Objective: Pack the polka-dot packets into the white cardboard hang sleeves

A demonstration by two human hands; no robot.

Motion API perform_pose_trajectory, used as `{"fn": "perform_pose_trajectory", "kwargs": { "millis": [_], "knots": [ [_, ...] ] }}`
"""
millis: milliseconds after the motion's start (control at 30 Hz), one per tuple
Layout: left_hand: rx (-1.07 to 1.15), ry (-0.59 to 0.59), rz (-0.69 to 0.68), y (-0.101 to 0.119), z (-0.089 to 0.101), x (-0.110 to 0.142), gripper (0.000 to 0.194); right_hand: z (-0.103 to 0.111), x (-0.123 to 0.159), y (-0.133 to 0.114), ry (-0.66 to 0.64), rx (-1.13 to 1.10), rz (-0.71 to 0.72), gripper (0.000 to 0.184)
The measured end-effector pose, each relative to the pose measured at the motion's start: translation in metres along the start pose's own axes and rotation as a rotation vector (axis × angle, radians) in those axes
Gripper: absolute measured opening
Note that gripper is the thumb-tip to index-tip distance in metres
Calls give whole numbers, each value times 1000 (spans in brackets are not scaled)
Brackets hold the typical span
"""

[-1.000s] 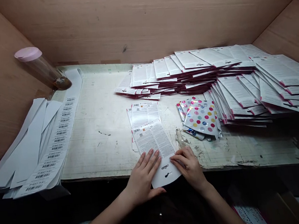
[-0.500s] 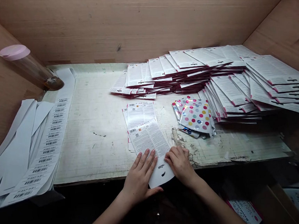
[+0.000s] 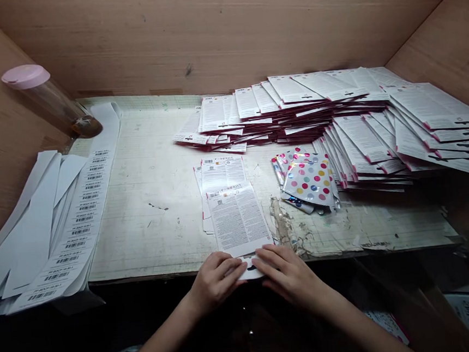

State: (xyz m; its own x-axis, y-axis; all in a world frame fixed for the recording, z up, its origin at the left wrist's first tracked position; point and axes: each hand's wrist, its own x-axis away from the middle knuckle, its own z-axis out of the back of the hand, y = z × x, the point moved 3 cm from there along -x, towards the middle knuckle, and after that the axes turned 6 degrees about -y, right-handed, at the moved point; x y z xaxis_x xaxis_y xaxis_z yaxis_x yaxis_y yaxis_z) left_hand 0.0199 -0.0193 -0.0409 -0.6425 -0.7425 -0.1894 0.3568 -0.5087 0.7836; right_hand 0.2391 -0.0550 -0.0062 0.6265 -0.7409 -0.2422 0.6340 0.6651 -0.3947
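A white printed packaging card point(image 3: 240, 219) with a hang hole lies at the table's front edge, its lower end jutting over. My left hand point(image 3: 217, 281) grips the lower left corner, fingers curled on top. At the lower right, my right hand point(image 3: 286, 273) has its fingers closed over the same end, which looks bent between the two hands. Under the card's upper end lie a few more printed cards point(image 3: 222, 171). To the right sits a small pile of shiny polka-dot packets point(image 3: 307, 183).
Long overlapping rows of pink-edged cards point(image 3: 305, 90) cover the back and right. Strips of barcode labels point(image 3: 79, 230) and white backing paper point(image 3: 27, 221) hang over the left edge. A pink-lidded bottle point(image 3: 53, 101) leans in the back left corner. Cardboard walls point(image 3: 213, 30) enclose the table.
The card has turned straighter. My left hand has gone from lying flat on it to gripping its lower left corner, and my right hand has shifted down to its lower end.
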Motion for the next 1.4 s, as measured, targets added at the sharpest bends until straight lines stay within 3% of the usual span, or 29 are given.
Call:
{"fn": "perform_pose_trajectory", "kwargs": {
  "millis": [100,167,233,333,467,567,667,733,767,833,867,933,967,1033,1100,1133,1167,1233,1300,1333,1400],
  "knots": [
    [-102,131,151,4,-1,-4,17,-14,-28,19,146,-162,-80,22],
    [-223,245,279,8,1,-7,24,-23,-37,27,208,-192,-180,22],
    [-388,337,436,11,5,-7,38,-27,-38,26,242,-84,-185,25],
    [-568,325,578,15,7,-6,43,-31,-30,19,203,87,-112,32],
    [-547,274,629,15,6,-4,36,-36,-22,10,96,175,-53,44],
    [-342,237,650,19,9,-5,26,-38,-25,-3,116,233,-42,45],
    [210,126,542,32,16,-11,24,-29,-37,-15,203,270,-16,44],
    [513,94,476,39,26,-20,33,-9,-50,-10,248,307,31,46],
    [549,121,460,38,32,-26,39,7,-59,0,274,334,53,49],
    [366,241,465,28,45,-44,50,50,-82,40,347,410,39,51],
    [173,317,494,19,50,-54,57,77,-95,69,402,477,-43,48],
    [-224,383,646,-1,52,-76,84,130,-122,140,419,580,-364,42],
    [-355,372,711,-10,50,-85,91,153,-135,175,389,612,-502,43],
    [-462,369,788,-24,46,-100,97,186,-155,231,234,641,-648,44],
    [-418,396,819,-32,47,-104,92,202,-166,260,106,623,-709,51],
    [-376,418,823,-34,49,-104,87,204,-168,262,86,612,-716,60],
    [-337,440,821,-35,53,-102,80,203,-166,256,109,603,-709,69],
    [-281,487,799,-35,60,-97,64,188,-156,220,250,555,-672,77],
    [-199,545,758,-33,64,-92,48,157,-136,166,411,348,-630,60],
    [-143,574,730,-30,64,-90,40,134,-125,138,430,120,-624,47],
    [-19,620,661,-22,60,-86,29,76,-106,83,275,-570,-616,38]
  ]
}}
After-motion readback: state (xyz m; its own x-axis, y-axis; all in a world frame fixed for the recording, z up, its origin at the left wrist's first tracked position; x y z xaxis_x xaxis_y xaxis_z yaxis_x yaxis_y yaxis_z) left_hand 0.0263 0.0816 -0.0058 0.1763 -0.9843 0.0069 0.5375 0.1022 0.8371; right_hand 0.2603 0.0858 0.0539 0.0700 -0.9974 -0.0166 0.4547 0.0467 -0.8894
